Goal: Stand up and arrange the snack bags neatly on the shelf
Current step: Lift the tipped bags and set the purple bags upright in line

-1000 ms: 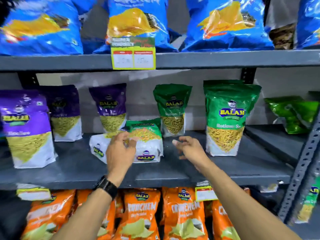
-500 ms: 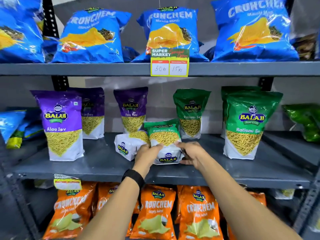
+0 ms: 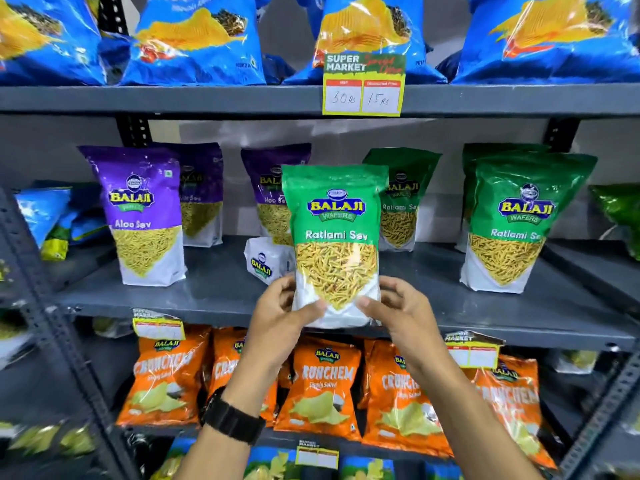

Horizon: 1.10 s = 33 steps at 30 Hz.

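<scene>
A green Ratlami Sev bag (image 3: 334, 237) is held upright in front of the middle grey shelf (image 3: 214, 292). My left hand (image 3: 280, 317) grips its lower left corner and my right hand (image 3: 403, 313) its lower right corner. Behind it a purple-and-white bag (image 3: 265, 259) lies fallen on its side on the shelf. Upright purple Aloo Sev bags (image 3: 143, 216) stand to the left, and upright green Ratlami Sev bags (image 3: 516, 223) stand to the right. Another green bag (image 3: 403, 199) stands at the back.
Blue Crunchem bags (image 3: 197, 39) fill the top shelf, with a yellow price tag (image 3: 363, 86) on its edge. Orange Crunchem bags (image 3: 322, 386) crowd the shelf below. Slotted steel uprights (image 3: 65, 341) frame both sides. Loose green bags (image 3: 620, 216) lie on the adjoining shelf at right.
Both hands closed on the fallen green Ratlami Sev bag and lifted it from lying on the shelf to upright. The view moved closer to the shelf.
</scene>
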Available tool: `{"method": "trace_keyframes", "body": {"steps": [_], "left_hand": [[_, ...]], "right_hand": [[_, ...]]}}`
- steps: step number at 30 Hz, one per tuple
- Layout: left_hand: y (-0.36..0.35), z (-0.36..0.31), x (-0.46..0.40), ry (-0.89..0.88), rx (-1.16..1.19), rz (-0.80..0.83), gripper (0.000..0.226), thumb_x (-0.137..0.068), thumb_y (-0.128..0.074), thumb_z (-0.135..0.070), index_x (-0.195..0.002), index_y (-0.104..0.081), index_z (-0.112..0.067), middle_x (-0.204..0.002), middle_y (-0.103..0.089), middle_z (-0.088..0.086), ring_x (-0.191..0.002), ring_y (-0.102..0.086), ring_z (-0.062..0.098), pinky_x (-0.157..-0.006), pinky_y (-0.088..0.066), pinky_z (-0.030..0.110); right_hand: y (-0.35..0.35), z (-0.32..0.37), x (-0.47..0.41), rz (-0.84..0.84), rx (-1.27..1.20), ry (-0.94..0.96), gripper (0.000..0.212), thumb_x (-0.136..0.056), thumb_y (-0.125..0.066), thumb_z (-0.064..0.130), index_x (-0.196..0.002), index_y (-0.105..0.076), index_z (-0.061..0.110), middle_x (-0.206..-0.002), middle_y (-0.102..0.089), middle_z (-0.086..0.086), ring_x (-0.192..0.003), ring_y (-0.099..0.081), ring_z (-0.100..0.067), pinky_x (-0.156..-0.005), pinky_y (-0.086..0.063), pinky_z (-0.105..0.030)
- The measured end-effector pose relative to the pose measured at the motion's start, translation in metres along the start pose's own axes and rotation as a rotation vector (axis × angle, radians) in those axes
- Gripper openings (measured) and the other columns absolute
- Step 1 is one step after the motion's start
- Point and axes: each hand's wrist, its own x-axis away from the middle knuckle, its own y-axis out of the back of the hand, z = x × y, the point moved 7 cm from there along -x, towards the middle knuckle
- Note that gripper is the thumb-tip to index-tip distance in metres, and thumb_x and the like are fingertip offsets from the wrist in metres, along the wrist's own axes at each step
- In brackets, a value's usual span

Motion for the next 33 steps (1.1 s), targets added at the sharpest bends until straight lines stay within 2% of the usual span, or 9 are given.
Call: {"method": "trace_keyframes", "body": {"steps": [2, 5, 13, 17, 23, 26, 28, 30, 33], "left_hand": [[0.007, -0.003, 0.009, -0.022, -0.028, 0.02, 0.065, -0.06, -0.094, -0.035, -0.12, -0.07, -0.03, -0.116, -0.082, -0.006, -0.11, -0.078, 0.016, -0.09, -0.06, 0.032], [0.015, -0.006, 0.023, -0.043, -0.045, 0.033, 0.073, -0.056, -0.096, -0.032, -0.123, -0.068, -0.026, -0.12, -0.081, -0.004, -0.112, -0.077, 0.016, -0.091, -0.061, 0.031], [0.019, -0.01, 0.047, -0.048, -0.088, 0.062, 0.067, -0.059, -0.092, -0.009, -0.119, -0.064, -0.023, -0.107, -0.081, -0.023, -0.096, -0.077, -0.003, -0.075, -0.058, 0.012], [0.017, -0.008, 0.044, -0.036, -0.078, 0.052, 0.067, -0.06, -0.093, -0.009, -0.119, -0.065, -0.023, -0.11, -0.082, -0.018, -0.1, -0.078, 0.002, -0.077, -0.059, 0.015], [-0.006, -0.006, 0.005, -0.04, -0.086, 0.052, 0.068, -0.054, -0.096, -0.019, -0.115, -0.067, -0.032, -0.115, -0.082, -0.008, -0.109, -0.078, 0.012, -0.091, -0.062, 0.029], [-0.036, 0.002, -0.035, -0.053, -0.108, 0.064, 0.066, -0.058, -0.094, -0.008, -0.114, -0.064, -0.024, -0.113, -0.082, -0.001, -0.107, -0.078, 0.016, -0.091, -0.062, 0.03], [-0.062, 0.009, -0.064, -0.076, -0.143, 0.084, 0.062, -0.063, -0.092, 0.003, -0.11, -0.063, -0.025, -0.109, -0.081, -0.006, -0.1, -0.078, 0.013, -0.087, -0.061, 0.028], [-0.085, 0.016, -0.09, -0.086, -0.182, 0.094, 0.06, -0.068, -0.09, 0.008, -0.106, -0.06, -0.028, -0.112, -0.079, -0.002, -0.101, -0.076, 0.017, -0.091, -0.059, 0.034], [-0.111, 0.025, -0.119, -0.082, -0.231, 0.096, 0.061, -0.07, -0.092, 0.004, -0.102, -0.055, -0.033, -0.122, -0.074, 0.007, -0.113, -0.072, 0.027, -0.102, -0.058, 0.046]], "right_hand": [[0.002, -0.001, 0.01, -0.005, 0.011, 0.015, 0.039, -0.085, -0.084, 0.012, -0.121, -0.07, 0.018, -0.109, -0.083, -0.001, -0.101, -0.08, -0.021, -0.079, -0.064, -0.032], [0.005, -0.004, 0.024, -0.034, 0.073, 0.055, 0.041, -0.081, -0.088, 0.014, -0.116, -0.071, 0.027, -0.11, -0.082, 0.004, -0.103, -0.078, -0.012, -0.084, -0.064, -0.032], [0.01, -0.011, 0.048, -0.051, 0.1, 0.135, 0.047, -0.078, -0.089, 0.013, -0.118, -0.071, 0.03, -0.112, -0.082, 0.003, -0.107, -0.076, -0.015, -0.089, -0.061, -0.032], [0.012, -0.008, 0.046, -0.043, 0.1, 0.15, 0.046, -0.078, -0.088, 0.012, -0.116, -0.072, 0.032, -0.11, -0.082, 0.006, -0.103, -0.076, -0.009, -0.082, -0.061, -0.022], [0.028, -0.01, 0.006, -0.079, 0.1, 0.108, 0.045, -0.08, -0.085, 0.0, -0.113, -0.071, 0.026, -0.106, -0.083, 0.001, -0.097, -0.079, -0.013, -0.078, -0.064, -0.029], [0.05, -0.012, -0.034, -0.118, 0.113, 0.076, 0.044, -0.081, -0.082, -0.007, -0.116, -0.068, 0.014, -0.105, -0.083, -0.006, -0.093, -0.08, -0.017, -0.079, -0.065, -0.031], [0.068, -0.013, -0.062, -0.148, 0.142, 0.065, 0.042, -0.081, -0.08, -0.01, -0.112, -0.067, 0.014, -0.103, -0.083, -0.006, -0.087, -0.08, -0.013, -0.072, -0.063, -0.024], [0.082, -0.013, -0.088, -0.186, 0.207, 0.065, 0.042, -0.081, -0.08, -0.01, -0.107, -0.064, 0.019, -0.099, -0.081, -0.003, -0.078, -0.076, -0.008, -0.065, -0.058, -0.017], [0.101, -0.019, -0.119, -0.253, 0.297, 0.056, 0.042, -0.079, -0.082, -0.007, -0.108, -0.06, 0.014, -0.092, -0.075, -0.004, -0.076, -0.065, -0.016, -0.068, -0.054, -0.026]]}}
